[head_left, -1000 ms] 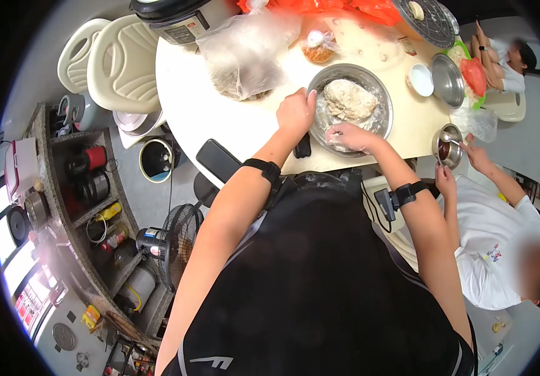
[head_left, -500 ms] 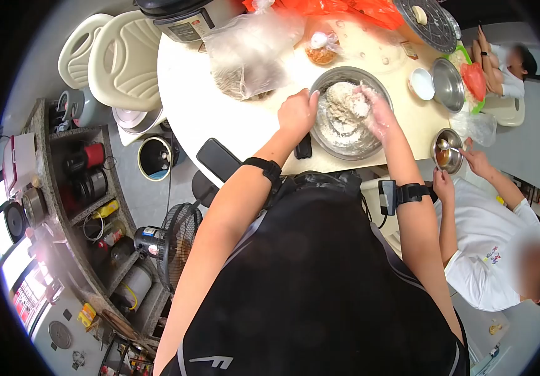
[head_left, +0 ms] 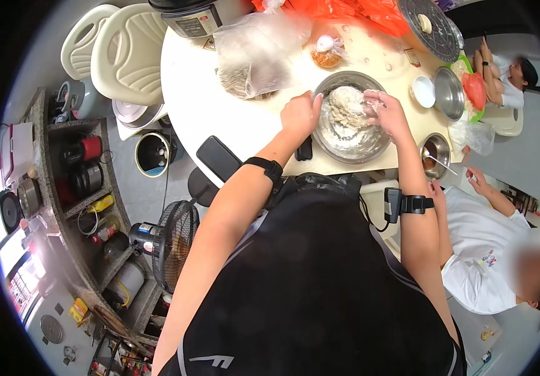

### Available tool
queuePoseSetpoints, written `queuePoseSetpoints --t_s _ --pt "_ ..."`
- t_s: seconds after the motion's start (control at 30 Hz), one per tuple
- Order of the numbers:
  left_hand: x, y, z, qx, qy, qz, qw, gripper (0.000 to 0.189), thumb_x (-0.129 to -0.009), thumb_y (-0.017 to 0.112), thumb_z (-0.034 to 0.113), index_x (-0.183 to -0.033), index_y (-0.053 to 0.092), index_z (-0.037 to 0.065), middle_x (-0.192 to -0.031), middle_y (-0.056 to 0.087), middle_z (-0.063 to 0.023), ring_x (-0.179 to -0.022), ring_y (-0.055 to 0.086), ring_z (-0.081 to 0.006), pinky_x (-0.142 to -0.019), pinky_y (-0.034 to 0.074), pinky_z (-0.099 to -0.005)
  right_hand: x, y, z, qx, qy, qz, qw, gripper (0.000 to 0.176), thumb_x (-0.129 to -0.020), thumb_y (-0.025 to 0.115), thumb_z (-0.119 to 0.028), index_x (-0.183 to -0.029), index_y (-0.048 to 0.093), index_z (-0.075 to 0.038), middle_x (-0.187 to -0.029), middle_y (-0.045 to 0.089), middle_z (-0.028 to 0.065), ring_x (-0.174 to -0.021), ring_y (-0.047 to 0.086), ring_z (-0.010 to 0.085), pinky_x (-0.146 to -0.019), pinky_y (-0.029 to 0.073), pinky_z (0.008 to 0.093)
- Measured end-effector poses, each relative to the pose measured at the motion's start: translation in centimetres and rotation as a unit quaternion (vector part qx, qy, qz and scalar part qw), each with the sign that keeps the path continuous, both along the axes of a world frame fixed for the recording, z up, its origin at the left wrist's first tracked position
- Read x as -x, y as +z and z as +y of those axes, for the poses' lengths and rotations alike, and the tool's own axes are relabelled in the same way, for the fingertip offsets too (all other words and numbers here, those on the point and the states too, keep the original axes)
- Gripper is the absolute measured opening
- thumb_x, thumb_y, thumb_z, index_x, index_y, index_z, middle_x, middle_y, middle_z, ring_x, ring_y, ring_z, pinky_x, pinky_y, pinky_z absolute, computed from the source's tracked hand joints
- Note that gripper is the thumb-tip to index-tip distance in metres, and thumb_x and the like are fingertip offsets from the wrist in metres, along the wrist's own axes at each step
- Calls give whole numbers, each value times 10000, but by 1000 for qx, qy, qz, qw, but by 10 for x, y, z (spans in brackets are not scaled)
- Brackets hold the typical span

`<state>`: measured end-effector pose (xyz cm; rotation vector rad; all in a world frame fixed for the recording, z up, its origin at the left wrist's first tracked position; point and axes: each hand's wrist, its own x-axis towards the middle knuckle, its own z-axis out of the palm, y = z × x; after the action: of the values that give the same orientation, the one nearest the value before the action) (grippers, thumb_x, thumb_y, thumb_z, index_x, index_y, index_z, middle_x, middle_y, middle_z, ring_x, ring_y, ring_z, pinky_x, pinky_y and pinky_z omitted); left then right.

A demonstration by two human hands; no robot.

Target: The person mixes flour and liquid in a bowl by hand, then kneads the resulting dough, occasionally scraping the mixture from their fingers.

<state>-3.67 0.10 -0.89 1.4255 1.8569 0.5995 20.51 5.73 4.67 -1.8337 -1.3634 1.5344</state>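
Metal bowl (head_left: 345, 145) sits near the front edge of the round table (head_left: 220, 113); the dough (head_left: 345, 103) inside looks a shaggy lump, loose flour on the walls, so kneading seems part done; left hand (head_left: 300, 116) clamps the bowl's left rim; right hand (head_left: 388, 114) digs curled fingers into the lump; room to move lies left, toward a dark phone (head_left: 218, 158) at the edge; another person's small bowl (head_left: 436, 156) crowds the right.

Round cream table (head_left: 220, 106) w/ white plastic chairs (head_left: 126, 56), grey floor (head_left: 144, 194), stone shelf (head_left: 50, 182) & fan (head_left: 173, 241) at left, bright window (head_left: 3, 250).
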Motion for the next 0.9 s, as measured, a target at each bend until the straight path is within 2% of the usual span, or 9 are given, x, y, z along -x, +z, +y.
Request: queuePoseSetpoints --t_s 0.17,0.27,0.37,0.5,0.6,0.67,0.73,0.83,0.9 --pt "-1 -2 -1 -9 8 -6 1000 489 -1047 536 478 -965 672 15 -869 716 -259 -891 698 -470 -805 543 -538 0 -9 -4 -3 -3 36 999 413 -1054 447 -63 -1439 595 -35 -1455 633 150 -971 764 248 -695 612 307" --pt "0 -3 -1 -12 2 -18 1000 461 -1036 564 462 -1001 667 15 -910 717 -265 -897 690 -470 -814 542 -534 18 14 -9 37 -43 71 996 436 -1103 463 -185 -1517 504 -54 -1466 623 134 -929 765 234 -684 601 272" --pt "1 0 -3 -72 20 9 997 403 -1014 623 417 -1083 657 22 -952 715 -251 -905 687 -456 -825 540 -530 11 4 -8 42 -59 144 987 506 -1141 437 -368 -1549 442 -69 -1521 566 147 -963 771 275 -657 617 341" --pt "4 -3 -2 -234 22 36 971 357 -987 692 329 -1168 639 25 -1019 709 -220 -900 691 -425 -836 546 -513 16 9 -15 39 -71 214 974 543 -1136 427 -451 -1543 454 -92 -1508 570 121 -953 738 233 -675 591 327" --pt "7 31 6 -244 -59 -43 967 349 -982 703 269 -1202 636 7 -1081 711 -205 -886 703 -381 -827 562 -469 14 0 -16 34 -60 231 970 555 -1129 439 -479 -1541 461 -108 -1454 599 101 -917 693 190 -685 549 293" --pt "-4 44 10 -230 -101 -140 958 353 -981 698 236 -1227 636 -10 -1128 711 -205 -882 711 -348 -818 572 -431 10 -6 -14 35 -57 240 968 556 -1128 443 -486 -1546 460 -120 -1415 616 90 -893 662 167 -687 517 270" --pt "-13 44 18 -92 -127 -246 956 536 -981 711 281 -1397 560 -21 -1177 728 -161 -948 728 -269 -828 577 -373 8 -11 -13 38 -50 262 963 549 -1130 438 -482 -1552 458 -132 -1410 609 85 -896 658 161 -681 500 259" --pt "-25 46 24 125 -135 -429 885 763 -981 730 362 -1567 410 -6 -1204 730 -107 -1047 713 -224 -881 572 -367 11 -5 -12 46 -68 296 951 547 -1133 427 -474 -1570 441 -145 -1445 582 98 -911 655 158 -687 500 251" --pt "-26 47 22 163 -131 -469 858 781 -983 730 372 -1580 387 4 -1234 719 -104 -1067 705 -221 -921 561 -375 11 3 -15 51 -78 315 944 558 -1134 419 -475 -1588 416 -151 -1481 559 113 -929 657 161 -688 508 253"
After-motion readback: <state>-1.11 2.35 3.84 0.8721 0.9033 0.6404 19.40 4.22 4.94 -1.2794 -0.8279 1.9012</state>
